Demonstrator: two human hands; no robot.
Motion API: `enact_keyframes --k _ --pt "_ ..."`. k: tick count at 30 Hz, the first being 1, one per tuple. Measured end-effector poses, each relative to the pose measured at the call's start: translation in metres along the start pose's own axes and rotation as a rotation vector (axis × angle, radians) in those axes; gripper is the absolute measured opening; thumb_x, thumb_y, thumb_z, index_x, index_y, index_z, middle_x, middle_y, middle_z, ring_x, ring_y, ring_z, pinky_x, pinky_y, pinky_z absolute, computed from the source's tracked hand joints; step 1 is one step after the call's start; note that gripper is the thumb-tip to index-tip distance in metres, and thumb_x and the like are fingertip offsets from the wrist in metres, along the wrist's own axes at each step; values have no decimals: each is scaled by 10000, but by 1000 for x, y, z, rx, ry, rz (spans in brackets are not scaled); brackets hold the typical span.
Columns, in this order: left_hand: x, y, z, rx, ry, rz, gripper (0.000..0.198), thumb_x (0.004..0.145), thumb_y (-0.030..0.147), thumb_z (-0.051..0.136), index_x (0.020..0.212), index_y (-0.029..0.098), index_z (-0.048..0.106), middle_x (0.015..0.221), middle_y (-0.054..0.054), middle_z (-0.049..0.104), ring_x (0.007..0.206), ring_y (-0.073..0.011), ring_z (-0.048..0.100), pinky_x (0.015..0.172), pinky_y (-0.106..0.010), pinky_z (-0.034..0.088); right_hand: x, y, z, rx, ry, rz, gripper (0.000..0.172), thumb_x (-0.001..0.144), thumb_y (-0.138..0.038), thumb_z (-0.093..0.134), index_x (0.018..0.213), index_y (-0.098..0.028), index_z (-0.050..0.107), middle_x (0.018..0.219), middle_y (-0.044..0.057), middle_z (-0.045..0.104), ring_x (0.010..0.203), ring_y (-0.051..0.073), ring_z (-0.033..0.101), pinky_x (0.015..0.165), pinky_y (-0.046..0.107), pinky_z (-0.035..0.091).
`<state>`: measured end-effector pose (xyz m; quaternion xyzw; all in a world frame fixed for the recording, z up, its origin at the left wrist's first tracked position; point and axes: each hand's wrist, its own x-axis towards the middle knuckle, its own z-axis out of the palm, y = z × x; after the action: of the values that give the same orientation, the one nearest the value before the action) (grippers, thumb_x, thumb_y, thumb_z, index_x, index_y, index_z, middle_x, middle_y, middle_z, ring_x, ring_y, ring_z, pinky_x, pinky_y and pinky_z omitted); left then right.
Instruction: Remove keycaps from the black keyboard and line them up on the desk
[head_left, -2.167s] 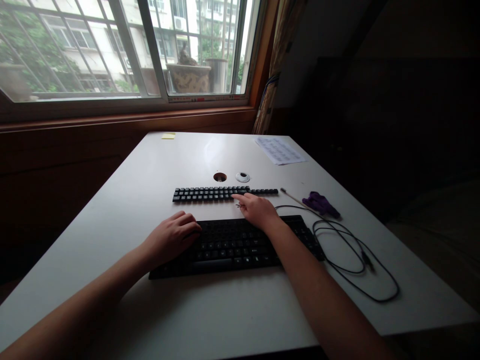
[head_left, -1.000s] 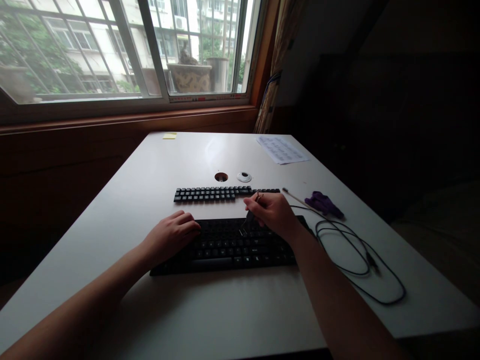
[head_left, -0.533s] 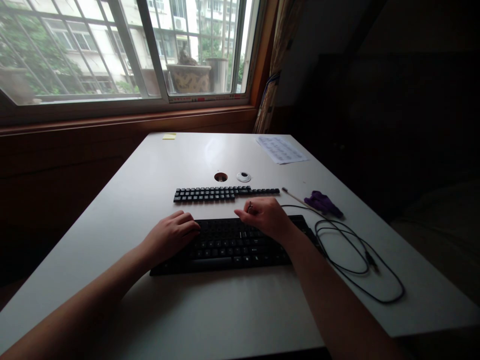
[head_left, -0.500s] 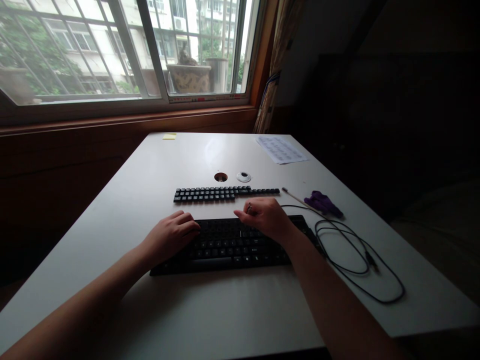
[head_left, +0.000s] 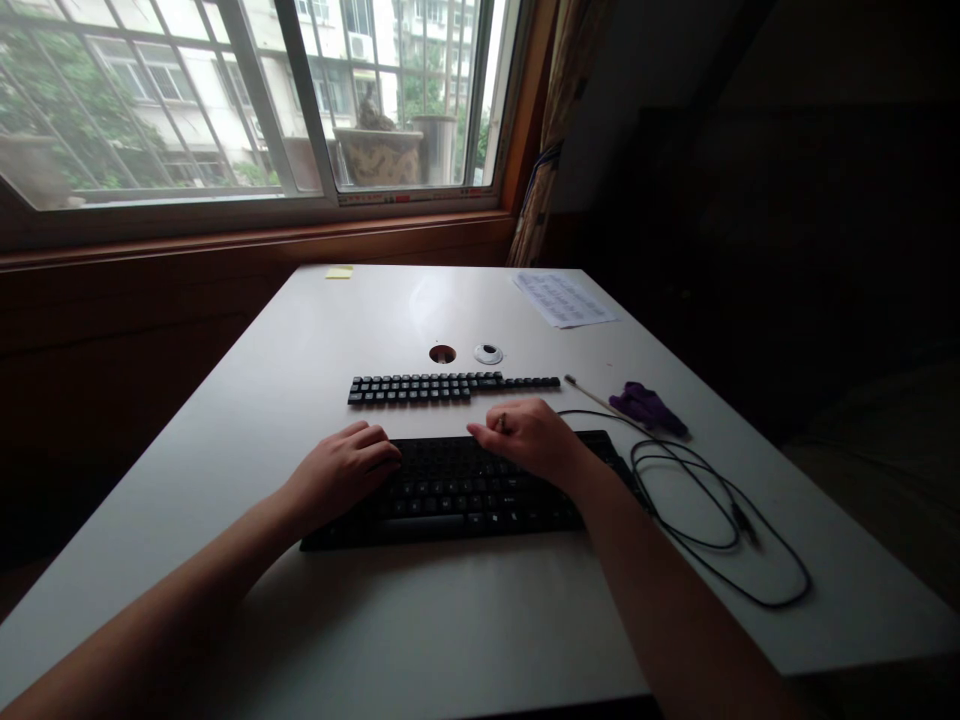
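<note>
A black keyboard (head_left: 450,503) lies on the white table in front of me, its upper rows bare of keycaps and its lower rows covered. My left hand (head_left: 346,468) rests over its left end, fingers together and bent over the keyboard. Above the right part is my right hand (head_left: 529,437), fingers curled in and thumb pointing left, a ring on one finger. Whatever is inside that closed hand is hidden. Beyond the keyboard, loose black keycaps (head_left: 409,390) stand in neat rows.
Right of the keyboard lie a coiled black cable (head_left: 720,545), a thin stick (head_left: 592,396) and a purple cloth (head_left: 646,408). Behind the keycaps are a round table hole (head_left: 442,354) and a white ring-shaped cover (head_left: 488,354). Printed paper (head_left: 566,300) and a yellow note (head_left: 339,272) lie farther back.
Almost nothing differs. My right hand has shifted very slightly; my left hand, the keyboard and the keycap rows stay in place.
</note>
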<state>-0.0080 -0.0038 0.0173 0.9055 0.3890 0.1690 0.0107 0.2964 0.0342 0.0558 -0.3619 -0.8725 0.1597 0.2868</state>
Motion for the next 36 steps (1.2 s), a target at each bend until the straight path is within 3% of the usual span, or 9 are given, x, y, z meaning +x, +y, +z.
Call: enact_keyframes --k 6,9,16,22,28,36 --pt "0 -1 0 -5 -16 0 158 982 284 534 999 208 671 945 -49 635 863 -197 562 769 -320 488 -5 15 -13 226 -150 317 448 945 -501 498 676 -178 651 472 -24 553 387 86 490 418 217 343" --pt "1 -1 1 -3 -16 2 164 984 287 528 1002 206 669 950 -52 635 868 -199 561 772 -324 489 -6 19 -12 347 -185 398 434 935 -515 508 734 -173 684 480 -14 589 374 94 528 393 200 372" --pt "0 -1 2 -7 -14 2 168 986 285 522 1009 205 668 954 -55 631 874 -199 562 777 -322 488 -5 27 -8 525 -194 479 435 918 -516 538 722 -155 678 477 -4 600 385 92 548 399 184 410" --pt "-1 -1 2 -13 -9 -3 165 985 288 526 1011 211 669 958 -54 633 878 -199 564 781 -320 486 -5 39 -7 536 -174 533 465 910 -529 537 708 -140 692 457 -4 584 361 85 526 381 180 396" --pt "0 -1 2 -14 -19 -8 168 986 289 522 1003 211 670 945 -52 629 874 -199 563 785 -323 488 -4 33 -7 527 -161 501 456 891 -541 567 698 -147 690 453 -4 584 364 88 531 385 184 396" --pt "-1 -1 3 -3 -9 -2 168 987 289 519 1006 211 667 950 -50 632 870 -198 562 781 -329 493 -4 24 -15 623 -3 490 439 875 -548 601 733 -143 690 489 0 606 391 98 561 378 188 392"
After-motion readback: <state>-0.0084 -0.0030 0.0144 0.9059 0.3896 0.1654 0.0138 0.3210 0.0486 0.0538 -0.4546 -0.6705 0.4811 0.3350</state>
